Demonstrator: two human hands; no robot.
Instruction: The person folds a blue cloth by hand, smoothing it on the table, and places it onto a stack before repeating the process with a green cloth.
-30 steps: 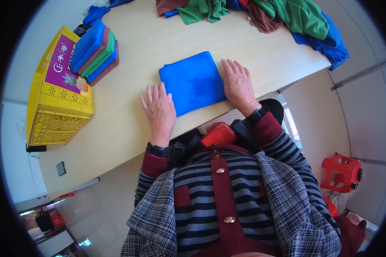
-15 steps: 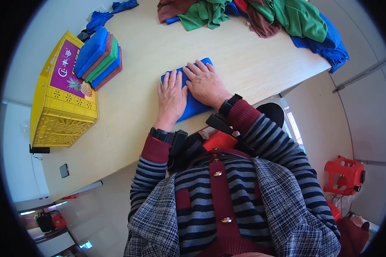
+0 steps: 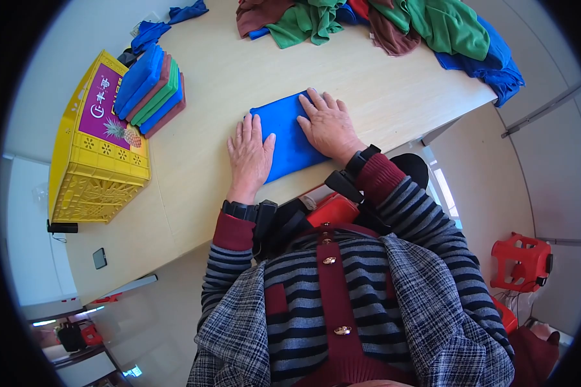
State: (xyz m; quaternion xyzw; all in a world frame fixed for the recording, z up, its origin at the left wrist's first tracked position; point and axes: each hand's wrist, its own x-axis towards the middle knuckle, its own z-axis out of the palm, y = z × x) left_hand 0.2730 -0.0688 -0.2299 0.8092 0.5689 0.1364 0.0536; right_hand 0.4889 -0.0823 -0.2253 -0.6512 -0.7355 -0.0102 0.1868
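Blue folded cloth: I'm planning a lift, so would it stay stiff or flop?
The blue folded cloth would probably flop or unfold if lifted by one corner, as the loose cloths drape softly. Pushed, it seems likelier to slide or wrinkle than tip, lying flat.

We note matt, soft-looking cloth (image 3: pixel 285 138), a smooth, pale wood-look table (image 3: pixel 200 187), and a textured plastic crate (image 3: pixel 103 187).
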